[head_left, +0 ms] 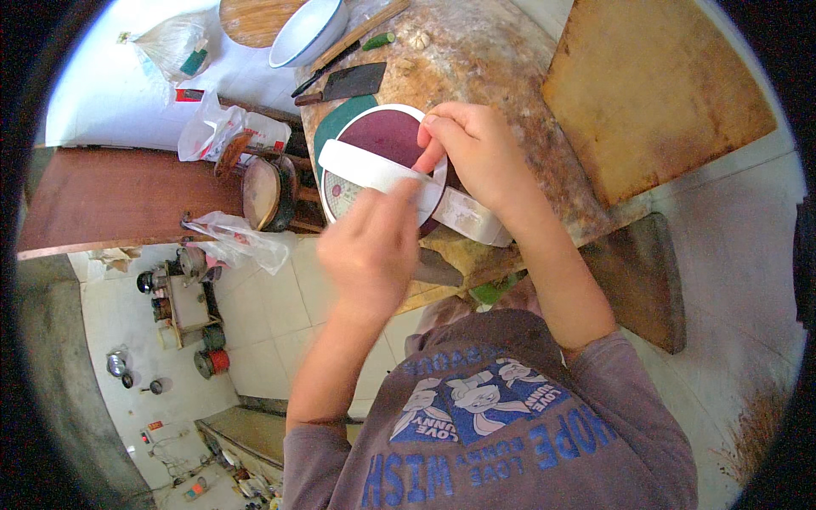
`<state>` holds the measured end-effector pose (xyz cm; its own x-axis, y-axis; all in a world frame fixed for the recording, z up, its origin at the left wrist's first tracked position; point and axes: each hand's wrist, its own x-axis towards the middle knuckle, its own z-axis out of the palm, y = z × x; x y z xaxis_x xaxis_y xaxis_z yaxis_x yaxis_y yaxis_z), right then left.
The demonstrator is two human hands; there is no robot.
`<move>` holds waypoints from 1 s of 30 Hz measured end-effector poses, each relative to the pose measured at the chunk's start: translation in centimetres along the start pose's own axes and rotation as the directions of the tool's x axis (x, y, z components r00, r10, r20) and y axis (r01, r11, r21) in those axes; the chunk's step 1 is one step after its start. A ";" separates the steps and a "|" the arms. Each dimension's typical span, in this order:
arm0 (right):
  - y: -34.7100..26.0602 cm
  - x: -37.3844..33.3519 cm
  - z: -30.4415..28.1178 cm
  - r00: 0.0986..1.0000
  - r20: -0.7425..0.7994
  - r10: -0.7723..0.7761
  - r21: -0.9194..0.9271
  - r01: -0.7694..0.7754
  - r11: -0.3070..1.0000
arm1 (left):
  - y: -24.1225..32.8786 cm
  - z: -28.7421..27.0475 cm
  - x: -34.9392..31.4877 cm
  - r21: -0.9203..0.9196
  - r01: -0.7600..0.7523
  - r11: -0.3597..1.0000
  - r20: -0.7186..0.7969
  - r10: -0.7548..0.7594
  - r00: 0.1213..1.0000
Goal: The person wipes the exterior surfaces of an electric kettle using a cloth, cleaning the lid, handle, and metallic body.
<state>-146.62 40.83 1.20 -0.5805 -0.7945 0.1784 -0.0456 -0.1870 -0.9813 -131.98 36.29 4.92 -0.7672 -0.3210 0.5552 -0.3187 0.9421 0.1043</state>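
Observation:
In front of me on the worn table is a round maroon piece with a white rim (384,136); I cannot make out its kind. A broad white strip (361,164) crosses it, and a pale patterned patch (340,195) shows below the strip. My left hand (370,251), blurred, has its fingers curled at the strip's right end. Above and to the right, my right hand (476,153) is closed in a pinch by the rim. Whatever is between the fingers of either hand is hidden or too small to name. Close by is a white box-like thing (472,218).
A cleaver (355,82), a green chilli or cucumber piece (378,41) and a garlic bulb (419,39) lie farther back on the table (510,85). A white basin (308,34) is at the far left. A wooden stool (268,191) stands left, beside plastic bags (238,240).

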 end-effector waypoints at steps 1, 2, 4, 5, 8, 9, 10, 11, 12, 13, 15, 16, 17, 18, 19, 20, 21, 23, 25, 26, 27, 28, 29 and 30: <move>-0.2 -0.1 0.0 0.999 0.017 0.029 0.011 -0.029 1.000 | 0.6 0.3 -0.6 -0.015 -0.008 1.000 0.119 0.010 0.993; -0.3 0.0 -0.1 0.999 0.015 0.033 0.002 -0.033 0.999 | 1.1 0.4 -1.1 0.033 -0.045 0.998 0.186 0.038 0.982; -0.3 -0.1 -0.4 0.999 0.001 0.045 -0.014 -0.045 0.999 | 0.1 0.4 -0.6 -0.077 -0.019 0.997 0.102 0.027 0.994; 0.2 0.2 -0.3 0.999 -0.009 -0.032 -0.009 0.032 0.999 | -0.3 0.2 -0.4 -0.066 -0.011 0.998 0.041 0.014 0.999; 0.6 0.5 -0.2 0.996 -0.010 -0.091 -0.030 0.090 0.995 | -1.1 -1.1 0.9 -0.055 0.093 0.994 -0.097 -0.098 0.990; 0.4 0.6 -0.2 0.998 -0.009 -0.067 -0.022 0.066 0.998 | -1.1 -1.1 1.1 -0.057 0.087 0.995 -0.085 -0.092 0.992; 0.1 0.6 -0.1 0.999 -0.001 -0.048 -0.023 0.048 0.999 | -1.1 -1.0 1.1 -0.061 0.087 0.994 -0.084 -0.092 0.992; -0.2 0.6 0.0 1.000 0.008 -0.028 -0.023 0.029 0.999 | -0.9 -0.5 0.4 -0.053 0.053 0.997 -0.028 -0.055 0.998; -0.3 0.5 0.0 1.000 0.015 -0.001 -0.020 0.001 1.000 | -0.6 0.1 -0.3 -0.047 0.020 0.999 0.028 -0.018 0.999; -0.4 0.4 -0.2 0.999 0.019 0.026 -0.018 -0.026 1.000 | 0.2 0.3 -0.5 -0.083 -0.006 0.997 0.120 0.016 0.993; -0.4 0.5 -0.2 1.000 0.016 0.025 -0.014 -0.025 1.000 | -0.7 0.1 -0.4 -0.097 -0.013 0.995 0.033 0.016 0.999; -0.2 0.6 -0.2 1.000 0.004 0.003 -0.011 -0.003 1.000 | -1.3 0.0 -0.3 -0.108 -0.018 0.994 -0.005 0.017 1.000; -0.1 0.6 -0.2 1.000 -0.008 -0.019 -0.008 0.019 1.000 | -1.7 -0.3 0.2 -0.010 -0.024 1.000 -0.095 0.023 0.995; -0.1 0.6 -0.3 1.000 -0.009 -0.019 -0.015 0.019 1.000 | -1.9 -0.7 0.8 -0.032 0.034 0.999 -0.127 -0.037 0.991; -0.2 0.8 -0.3 1.000 -0.005 -0.024 -0.021 0.024 0.999 | -1.9 -0.6 0.9 -0.032 0.030 0.999 -0.121 -0.034 0.992; -0.2 0.9 -0.3 1.000 -0.001 -0.030 -0.027 0.030 0.999 | -1.9 -0.4 0.8 -0.032 0.026 0.999 -0.115 -0.030 0.993; -0.2 0.8 -0.2 1.000 -0.002 -0.025 -0.024 0.025 0.999 | -1.6 -0.1 0.2 -0.047 -0.021 0.999 -0.028 0.020 0.999; -0.1 0.8 -0.2 1.000 0.000 -0.015 -0.027 0.015 1.000 | -0.7 0.3 -0.7 -0.089 -0.109 0.990 0.140 0.121 0.983; -0.2 0.9 -0.2 1.000 -0.006 -0.004 -0.018 0.004 1.000 | -1.5 -0.4 0.3 -0.070 -0.104 0.992 0.091 0.110 0.990; -0.2 0.9 -0.2 1.000 -0.011 0.001 -0.014 -0.001 1.000 | -2.0 -0.7 1.0 -0.061 -0.103 0.993 0.067 0.107 0.992; -0.2 0.9 -0.3 1.000 -0.010 0.001 -0.020 -0.001 1.000 | -2.2 -0.8 1.6 -0.022 -0.095 0.995 -0.040 0.094 0.995; 0.1 0.7 -0.2 1.000 -0.013 -0.001 -0.022 0.001 1.000 | -2.7 -0.6 2.1 -0.060 -0.046 0.997 -0.133 0.037 0.990; 0.4 0.5 -0.2 1.000 -0.017 -0.003 -0.025 0.003 1.000 | -2.6 -0.6 1.8 -0.060 -0.017 0.998 -0.116 0.010 0.993; 0.7 0.2 -0.1 1.000 -0.016 -0.008 -0.027 0.008 1.000 | -2.3 -0.5 1.2 -0.060 0.012 0.998 -0.099 -0.017 0.995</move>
<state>-146.84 40.56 0.57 -0.5927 -0.7838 0.1854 -0.0718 -0.1779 -0.9814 -131.92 33.80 5.77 -0.7026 -0.3262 0.6324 -0.2938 0.9424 0.1597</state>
